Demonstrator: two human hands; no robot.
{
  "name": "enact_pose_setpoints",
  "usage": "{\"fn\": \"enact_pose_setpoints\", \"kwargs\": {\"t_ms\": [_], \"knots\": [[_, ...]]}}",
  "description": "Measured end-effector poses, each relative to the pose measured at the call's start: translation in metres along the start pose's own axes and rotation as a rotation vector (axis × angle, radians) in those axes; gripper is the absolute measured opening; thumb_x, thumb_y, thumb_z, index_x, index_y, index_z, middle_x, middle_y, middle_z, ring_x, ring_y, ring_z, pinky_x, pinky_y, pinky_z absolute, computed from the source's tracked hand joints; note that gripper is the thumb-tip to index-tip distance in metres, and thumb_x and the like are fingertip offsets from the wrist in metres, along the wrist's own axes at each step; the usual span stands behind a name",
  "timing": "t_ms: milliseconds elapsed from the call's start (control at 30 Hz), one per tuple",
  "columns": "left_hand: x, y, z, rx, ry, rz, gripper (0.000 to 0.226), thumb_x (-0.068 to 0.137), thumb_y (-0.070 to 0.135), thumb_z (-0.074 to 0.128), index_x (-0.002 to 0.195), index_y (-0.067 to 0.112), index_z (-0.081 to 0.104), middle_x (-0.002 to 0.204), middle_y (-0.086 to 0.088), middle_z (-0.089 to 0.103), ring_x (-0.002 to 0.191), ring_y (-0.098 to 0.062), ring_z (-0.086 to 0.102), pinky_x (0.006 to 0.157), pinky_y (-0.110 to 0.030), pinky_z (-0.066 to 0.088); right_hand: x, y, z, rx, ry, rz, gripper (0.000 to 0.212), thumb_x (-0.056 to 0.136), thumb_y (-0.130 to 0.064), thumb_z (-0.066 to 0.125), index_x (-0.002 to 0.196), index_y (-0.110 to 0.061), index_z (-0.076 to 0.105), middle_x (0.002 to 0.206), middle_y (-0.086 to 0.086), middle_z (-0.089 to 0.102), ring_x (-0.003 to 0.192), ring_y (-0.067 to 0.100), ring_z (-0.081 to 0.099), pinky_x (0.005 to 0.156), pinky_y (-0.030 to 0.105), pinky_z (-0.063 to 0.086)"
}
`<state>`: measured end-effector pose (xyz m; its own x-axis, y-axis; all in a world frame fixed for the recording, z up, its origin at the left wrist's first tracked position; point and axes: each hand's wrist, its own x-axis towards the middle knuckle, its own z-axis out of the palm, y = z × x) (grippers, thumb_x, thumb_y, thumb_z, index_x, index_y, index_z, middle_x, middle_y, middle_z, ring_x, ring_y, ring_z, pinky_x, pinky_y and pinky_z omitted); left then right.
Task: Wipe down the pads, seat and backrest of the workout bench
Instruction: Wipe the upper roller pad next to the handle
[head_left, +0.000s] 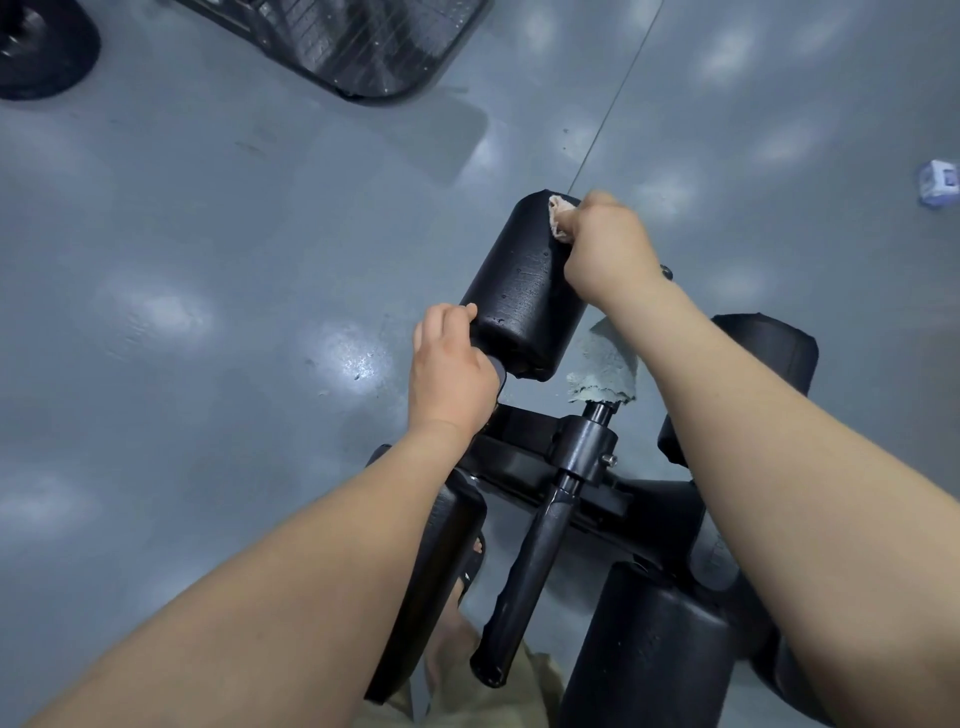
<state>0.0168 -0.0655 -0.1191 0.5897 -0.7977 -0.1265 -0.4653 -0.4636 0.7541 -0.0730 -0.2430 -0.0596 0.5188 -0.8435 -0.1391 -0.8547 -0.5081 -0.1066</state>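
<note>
Person bent over the bench's leg end. The roller pad (524, 291) sits mid-frame: a black cylinder in pebbled vinyl, wet beads on the skin, angled away from them.

Right hand (608, 244) is clenched on a cloth (558, 218) and presses it onto the pad's far end, right at the rim. A grey frayed terry tail hangs under that wrist; the wrist hides the join, so I can't tell whether it's the same piece.

Left hand (452, 374) grasps the pad's near end, thumb on top and fingers curled round the edge.

Below the pad a black steel collar (587, 447) with a set screw clamps a round tube. A foam-sleeved bar (524, 587) runs down from it toward the person. More black vinyl rollers sit around it: one low right (654, 649), one far right (774, 353) behind the forearm, one low left (436, 571). A foot in a black sandal (470, 561) sits just beside the low-left one.

The floor (208, 260) is glossy grey with soft light patches and a wet spot near the left hand — open space left of and beyond the pad. A wire-grille fan (353, 41) and a round black base (36, 47) sit well apart along the top edge, and a small white box (939, 183) sits far right.
</note>
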Motion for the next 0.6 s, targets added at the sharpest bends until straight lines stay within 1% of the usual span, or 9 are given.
{"fn": "enact_pose_setpoints", "kwargs": {"t_ms": [100, 167, 200, 233, 300, 367, 433, 500, 600], "knots": [[0.000, -0.001, 0.000, -0.005, -0.002, 0.000, 0.050, 0.082, -0.004, 0.040, 0.127, 0.008, 0.058, 0.129, -0.001, 0.050, 0.126, -0.020, 0.040, 0.098, -0.016, 0.031, -0.011, -0.004, 0.004, 0.004, 0.003, -0.026, 0.044, 0.088, 0.003, 0.045, 0.126, -0.011, 0.062, 0.118, 0.018, 0.050, 0.106, 0.040, 0.053, 0.077, 0.036, 0.041], [0.000, 0.000, 0.000, -0.012, -0.001, -0.002, 0.051, 0.082, -0.004, 0.039, 0.127, 0.008, 0.058, 0.129, -0.002, 0.051, 0.126, -0.021, 0.041, 0.101, -0.021, 0.034, -0.017, -0.006, 0.006, 0.004, -0.002, -0.040, 0.050, 0.088, 0.003, 0.046, 0.132, -0.014, 0.060, 0.120, 0.016, 0.051, 0.106, 0.039, 0.053, 0.075, 0.035, 0.040], [-0.001, 0.000, 0.000, -0.014, 0.000, 0.000, 0.051, 0.081, -0.004, 0.039, 0.127, 0.007, 0.059, 0.129, -0.003, 0.051, 0.126, -0.022, 0.041, 0.101, -0.021, 0.034, -0.021, -0.008, 0.007, 0.000, -0.010, -0.043, 0.052, 0.086, 0.005, 0.046, 0.134, -0.014, 0.059, 0.120, 0.016, 0.051, 0.107, 0.039, 0.053, 0.074, 0.034, 0.039], [-0.001, 0.000, -0.001, -0.016, 0.001, 0.001, 0.051, 0.081, -0.001, 0.038, 0.127, 0.007, 0.059, 0.129, -0.003, 0.051, 0.126, -0.022, 0.042, 0.100, -0.019, 0.033, -0.025, -0.011, 0.007, -0.008, -0.018, -0.047, 0.053, 0.084, 0.006, 0.046, 0.132, -0.013, 0.059, 0.120, 0.015, 0.051, 0.107, 0.038, 0.052, 0.072, 0.034, 0.037], [-0.001, 0.000, -0.001, -0.022, -0.001, 0.003, 0.053, 0.079, 0.005, 0.035, 0.126, 0.007, 0.059, 0.128, -0.004, 0.051, 0.125, -0.022, 0.042, 0.099, -0.021, 0.035, -0.032, -0.016, 0.007, -0.016, -0.028, -0.056, 0.048, 0.080, 0.009, 0.045, 0.121, -0.008, 0.063, 0.118, 0.014, 0.051, 0.106, 0.038, 0.052, 0.070, 0.033, 0.036], [-0.001, 0.000, -0.001, -0.033, -0.008, 0.001, 0.054, 0.078, 0.005, 0.034, 0.126, 0.007, 0.059, 0.129, -0.003, 0.051, 0.125, -0.023, 0.042, 0.098, -0.020, 0.035, -0.039, -0.021, 0.007, -0.012, -0.034, -0.063, 0.045, 0.079, 0.009, 0.045, 0.116, -0.007, 0.064, 0.116, 0.013, 0.052, 0.106, 0.036, 0.051, 0.069, 0.033, 0.037], [-0.002, 0.000, -0.001, -0.036, -0.012, -0.008, 0.053, 0.079, 0.003, 0.035, 0.126, 0.007, 0.059, 0.129, -0.003, 0.051, 0.126, -0.022, 0.042, 0.095, -0.017, 0.031, -0.044, -0.024, 0.008, -0.020, -0.040, -0.074, 0.045, 0.079, 0.010, 0.045, 0.116, -0.007, 0.065, 0.116, 0.012, 0.052, 0.106, 0.035, 0.051, 0.070, 0.034, 0.039], [-0.002, 0.001, -0.002, -0.040, -0.013, -0.015, 0.056, 0.077, 0.009, 0.033, 0.126, 0.007, 0.060, 0.130, -0.003, 0.052, 0.126, -0.021, 0.041, 0.095, -0.018, 0.032, -0.049, -0.027, 0.009, -0.019, -0.045, -0.084, 0.046, 0.079, 0.009, 0.045, 0.117, -0.008, 0.065, 0.116, 0.012, 0.052, 0.106, 0.035, 0.050, 0.072, 0.034, 0.043], [-0.002, 0.001, -0.002, -0.043, -0.012, -0.015, 0.057, 0.078, 0.008, 0.033, 0.129, 0.007, 0.060, 0.130, -0.004, 0.051, 0.127, -0.023, 0.042, 0.095, -0.018, 0.032, -0.058, -0.032, 0.011, -0.014, -0.050, -0.102, 0.046, 0.080, 0.008, 0.046, 0.119, -0.010, 0.064, 0.116, 0.010, 0.053, 0.105, 0.033, 0.049, 0.070, 0.034, 0.043]]}}
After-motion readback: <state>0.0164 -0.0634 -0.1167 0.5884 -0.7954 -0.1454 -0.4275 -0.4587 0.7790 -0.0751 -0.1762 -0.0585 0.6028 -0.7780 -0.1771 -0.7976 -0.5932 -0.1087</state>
